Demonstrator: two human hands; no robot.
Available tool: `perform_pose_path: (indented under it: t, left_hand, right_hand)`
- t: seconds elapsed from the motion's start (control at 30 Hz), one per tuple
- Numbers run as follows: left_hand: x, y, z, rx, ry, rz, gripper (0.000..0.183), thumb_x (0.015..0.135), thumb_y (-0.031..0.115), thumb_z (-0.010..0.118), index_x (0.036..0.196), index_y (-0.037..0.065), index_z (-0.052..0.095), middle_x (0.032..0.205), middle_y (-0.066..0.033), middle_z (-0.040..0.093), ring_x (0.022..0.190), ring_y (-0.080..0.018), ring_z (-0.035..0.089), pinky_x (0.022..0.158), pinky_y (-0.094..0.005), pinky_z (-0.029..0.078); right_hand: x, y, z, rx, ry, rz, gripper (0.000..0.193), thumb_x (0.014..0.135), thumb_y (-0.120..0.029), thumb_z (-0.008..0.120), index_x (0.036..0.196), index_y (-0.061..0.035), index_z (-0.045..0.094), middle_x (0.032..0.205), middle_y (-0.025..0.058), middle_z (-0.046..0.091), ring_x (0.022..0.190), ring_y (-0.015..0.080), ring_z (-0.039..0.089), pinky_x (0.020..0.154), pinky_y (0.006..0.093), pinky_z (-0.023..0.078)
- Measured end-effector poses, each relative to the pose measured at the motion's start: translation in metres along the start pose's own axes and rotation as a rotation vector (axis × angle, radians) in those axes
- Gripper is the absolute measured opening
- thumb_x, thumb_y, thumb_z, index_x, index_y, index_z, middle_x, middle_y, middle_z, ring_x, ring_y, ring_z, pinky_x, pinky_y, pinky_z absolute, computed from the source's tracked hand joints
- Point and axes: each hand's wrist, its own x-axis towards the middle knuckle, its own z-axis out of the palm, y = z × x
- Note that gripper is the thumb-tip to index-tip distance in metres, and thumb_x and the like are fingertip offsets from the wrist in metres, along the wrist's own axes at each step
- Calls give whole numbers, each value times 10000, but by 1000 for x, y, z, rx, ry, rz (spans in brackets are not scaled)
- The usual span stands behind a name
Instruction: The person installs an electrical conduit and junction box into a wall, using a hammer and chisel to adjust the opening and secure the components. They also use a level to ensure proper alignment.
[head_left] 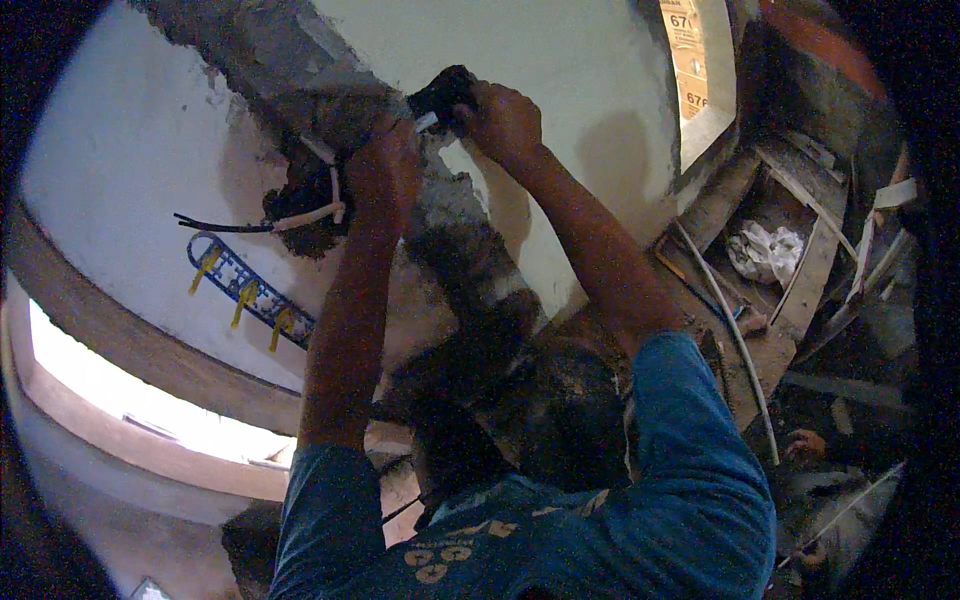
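Both arms are raised to a plastered wall with a rough, bare strip. My left hand is closed at the strip's edge; what its fingers hold is hidden. My right hand is closed beside a dark, ragged patch, which may be a hole or a black object. A short white piece shows between the hands; which one grips it cannot be made out. Left of my left wrist, a pale bent conduit comes from a broken hole, with black wires sticking out of its end.
A blue hanging rack with yellow ribbons is on the wall at left, above a bright opening. To the right lie wooden boards, a crumpled white bag and a long pale tube.
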Motion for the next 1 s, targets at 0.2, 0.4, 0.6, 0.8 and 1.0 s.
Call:
perform_pose_path:
  t: [0.2,0.4,0.6,0.8,1.0]
  left_hand:
    - [-6,-20,10,-184,137,80,206,925,239,626,1088,121,670,989,-87,690,677,-304,696,615,-425,580]
    - [-10,-22,16,-63,29,72,260,937,256,634,1157,119,652,1124,-129,664,802,-313,705,708,-429,583]
    - [-19,-23,12,-77,34,98,350,942,282,627,1265,148,635,1233,-120,617,947,-312,693,819,-439,570]
    - [-9,-13,6,-7,-112,26,277,925,234,615,1181,141,666,1191,-109,624,900,-325,702,761,-452,585]
    - [-4,-10,-9,-31,-69,83,274,873,182,636,1139,122,668,1104,-133,626,830,-339,706,694,-454,594]
  right_hand:
    - [10,-3,-4,-77,16,-63,410,878,-484,621,939,-88,707,847,186,709,801,363,713,659,504,565]
    - [8,4,1,-117,41,43,290,874,-353,639,1016,-103,677,900,152,693,843,373,686,722,495,552]
    - [6,21,1,1,93,-114,249,907,-273,627,1091,-106,638,902,161,700,841,387,685,724,486,551]
    - [-5,39,2,169,98,-180,239,919,-214,638,1106,-66,624,896,199,714,793,407,695,709,481,555]
    - [-3,36,10,77,57,-42,273,899,-218,664,1115,-57,620,867,205,712,781,404,696,701,481,552]
